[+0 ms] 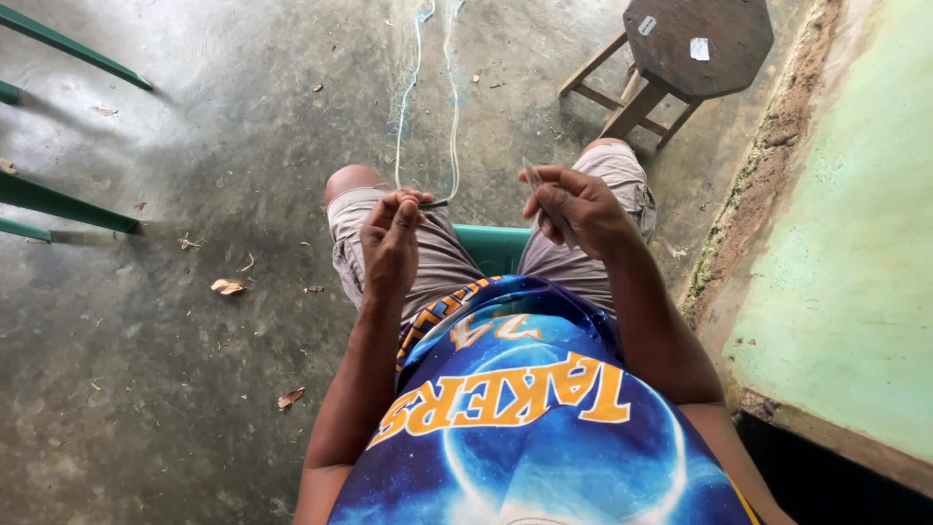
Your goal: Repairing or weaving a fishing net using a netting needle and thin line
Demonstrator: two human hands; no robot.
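Head view, looking straight down at a seated person's lap; both bare hands are raised above the knees. Left hand (392,226) has its fingers curled tight, pinching a short dark needle-like tool (434,204) whose tip pokes out toward the right; pale thin twine (402,107) runs from this hand up and away across the concrete floor (194,321), in two strands side by side. Right hand (575,209), a little apart from the left, has its fingers closed around a small flat pale stick (531,172) that juts up past the thumb. Person wears grey shorts and a bright blue shirt, and sits on a green plastic chair (494,248) visible between the thighs; a dark wooden stool (696,44) stands beyond the right knee; a pale green ledge (846,272) runs along the right; dry leaves (228,286) lie scattered on the floor at left.
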